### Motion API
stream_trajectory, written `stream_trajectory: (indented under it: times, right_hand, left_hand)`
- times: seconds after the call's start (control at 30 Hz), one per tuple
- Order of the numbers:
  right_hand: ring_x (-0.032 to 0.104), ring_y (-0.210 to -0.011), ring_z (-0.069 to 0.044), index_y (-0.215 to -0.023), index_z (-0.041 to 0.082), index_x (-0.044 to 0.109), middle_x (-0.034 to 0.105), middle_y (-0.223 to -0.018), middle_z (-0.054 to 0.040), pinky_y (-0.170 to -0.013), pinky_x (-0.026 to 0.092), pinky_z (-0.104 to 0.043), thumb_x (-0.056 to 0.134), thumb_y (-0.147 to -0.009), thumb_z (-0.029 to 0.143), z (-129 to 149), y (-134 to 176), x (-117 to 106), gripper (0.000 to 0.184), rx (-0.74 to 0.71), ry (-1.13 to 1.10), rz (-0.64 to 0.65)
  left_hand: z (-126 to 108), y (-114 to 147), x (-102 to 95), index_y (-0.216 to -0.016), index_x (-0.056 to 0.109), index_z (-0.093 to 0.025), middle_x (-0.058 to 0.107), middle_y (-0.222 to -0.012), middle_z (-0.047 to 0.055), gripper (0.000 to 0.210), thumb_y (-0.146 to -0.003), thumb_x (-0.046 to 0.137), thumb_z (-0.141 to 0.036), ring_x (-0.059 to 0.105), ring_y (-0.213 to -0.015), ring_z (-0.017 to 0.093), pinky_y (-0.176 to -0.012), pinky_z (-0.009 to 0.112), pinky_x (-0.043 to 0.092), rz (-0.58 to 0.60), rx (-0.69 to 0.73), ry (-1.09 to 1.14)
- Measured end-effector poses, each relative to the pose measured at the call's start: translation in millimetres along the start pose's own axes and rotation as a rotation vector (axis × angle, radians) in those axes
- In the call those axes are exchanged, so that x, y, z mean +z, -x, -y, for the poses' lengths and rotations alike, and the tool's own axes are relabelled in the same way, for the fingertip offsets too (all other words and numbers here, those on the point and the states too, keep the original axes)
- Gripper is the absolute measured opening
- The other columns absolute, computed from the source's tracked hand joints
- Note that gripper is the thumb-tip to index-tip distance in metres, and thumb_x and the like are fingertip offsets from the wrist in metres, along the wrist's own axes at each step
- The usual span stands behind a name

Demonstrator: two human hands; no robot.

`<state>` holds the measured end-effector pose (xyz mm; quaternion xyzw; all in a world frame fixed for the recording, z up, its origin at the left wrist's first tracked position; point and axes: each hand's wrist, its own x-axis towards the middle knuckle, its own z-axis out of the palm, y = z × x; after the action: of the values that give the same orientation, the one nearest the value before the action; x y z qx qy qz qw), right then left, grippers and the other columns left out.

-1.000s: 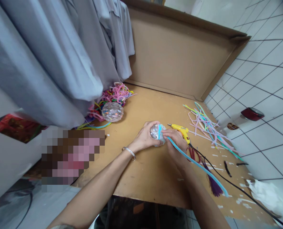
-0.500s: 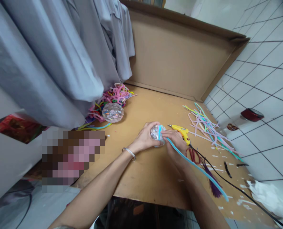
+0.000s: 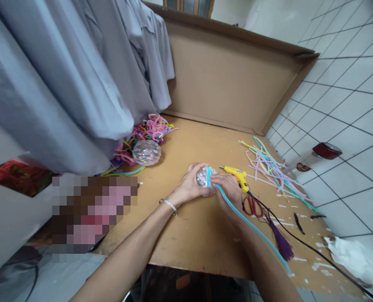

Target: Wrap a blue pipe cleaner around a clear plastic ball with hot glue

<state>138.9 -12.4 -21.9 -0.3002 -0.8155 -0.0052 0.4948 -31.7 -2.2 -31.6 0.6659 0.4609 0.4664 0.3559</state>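
Between my hands is a small clear faceted ball (image 3: 202, 178), with bits of colour showing inside. My left hand (image 3: 189, 183) wraps round its left side, a silver bangle on the wrist. A blue pipe cleaner (image 3: 252, 226) lies across the ball, and its long free end trails over my right forearm. The fingers of my right hand (image 3: 228, 186) press the pipe cleaner against the ball's right side. Just beyond that hand lies a yellow hot glue gun (image 3: 236, 173), its nozzle pointing left.
A larger clear ball (image 3: 147, 152) rests by a heap of colourful pipe cleaners (image 3: 151, 130). More pipe cleaners (image 3: 268, 165), red-handled scissors (image 3: 252, 206), a purple tassel (image 3: 280, 241) and a black cord (image 3: 299, 241) lie rightward. Grey cloth (image 3: 104, 75) hangs at left; cardboard (image 3: 220, 75) stands behind.
My view has shifted slightly. Both hands still grip the ball and pipe cleaner in much the same pose, and the trailing end lies closer to my right forearm.
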Motion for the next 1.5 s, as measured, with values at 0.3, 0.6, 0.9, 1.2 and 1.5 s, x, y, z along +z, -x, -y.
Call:
stream_trajectory:
  times: [0.3, 0.6, 0.9, 1.2, 1.5]
  right_hand:
    - [0.069, -0.093, -0.018, -0.094, 0.026, 0.068, 0.075, -0.096, -0.0033, -0.085, 0.05, -0.037, 0.053, -0.093, 0.02, -0.5, -1.5, 1.2, 0.016, -0.015, 0.0, -0.035]
    - [0.07, -0.093, -0.018, -0.093, 0.024, 0.066, 0.075, -0.094, -0.0035, -0.085, 0.05, -0.035, 0.052, -0.093, 0.017, 0.0, -2.8, 0.8, 0.016, -0.017, 0.015, -0.035]
    - [0.069, -0.097, -0.019, -0.093, 0.025, 0.068, 0.075, -0.097, -0.004, -0.087, 0.051, -0.037, 0.051, -0.094, 0.022, -3.3, 0.9, 0.6, 0.017, 0.031, 0.0, -0.014]
    - [0.07, -0.096, -0.019, -0.095, 0.025, 0.068, 0.075, -0.099, -0.0042, -0.089, 0.051, -0.039, 0.052, -0.094, 0.024, -2.0, 1.4, 1.7, 0.016, 0.055, 0.004, -0.01]
    - [0.069, -0.096, -0.019, -0.097, 0.027, 0.067, 0.075, -0.099, -0.0029, -0.089, 0.051, -0.039, 0.053, -0.092, 0.018, 5.8, -1.4, 0.6, 0.017, 0.075, 0.012, -0.026]
  left_hand:
    - [-14.5, 2.9, -5.0, -0.129, 0.048, -0.02, 0.052, -0.133, 0.012, 0.078, -0.059, 0.081, -0.031, 0.049, -0.126, 0.032, -0.109, 0.049, 0.04, -0.013, 0.085, -0.246]
    - [-14.5, 7.3, -4.6, -0.148, 0.028, -0.025, 0.05, -0.139, 0.012, 0.098, -0.066, 0.08, -0.031, 0.049, -0.126, 0.03, -0.107, 0.048, 0.039, -0.024, 0.184, -0.21]
    - [-10.1, 6.4, -7.4, -0.134, 0.047, -0.027, 0.056, -0.132, 0.008, 0.066, -0.077, 0.074, -0.043, 0.049, -0.124, 0.028, -0.107, 0.044, 0.038, 0.027, 0.314, -0.243]
    - [-11.2, 5.5, -9.4, -0.12, 0.057, -0.025, 0.057, -0.128, 0.009, 0.05, -0.076, 0.075, -0.041, 0.048, -0.126, 0.029, -0.109, 0.045, 0.038, 0.048, 0.301, -0.226]
    - [-6.9, 4.9, -6.9, -0.123, 0.052, -0.023, 0.054, -0.13, 0.011, 0.07, -0.063, 0.084, -0.041, 0.047, -0.127, 0.03, -0.109, 0.047, 0.038, 0.061, 0.336, -0.277]
